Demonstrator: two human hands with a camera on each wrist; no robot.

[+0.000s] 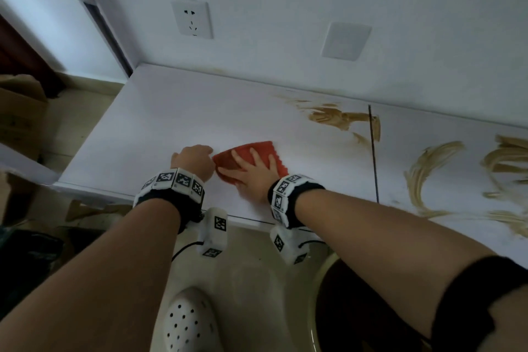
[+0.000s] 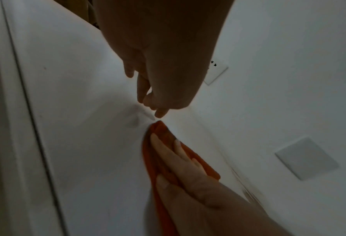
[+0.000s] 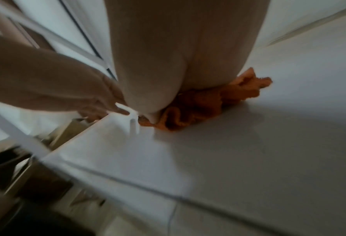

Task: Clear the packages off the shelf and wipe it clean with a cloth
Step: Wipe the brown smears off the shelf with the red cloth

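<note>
While the cloth (image 1: 251, 156) lies on the white shelf (image 1: 160, 123), it is pressed flat by the right hand (image 1: 254, 171), whose fingers (image 2: 162, 148) are spread straight over it. Just left of the cloth, the left hand (image 1: 193, 161) is held with fingers loosely curled, holding nothing. Brown smears (image 1: 337, 117) are seen farther right on the shelf.
</note>
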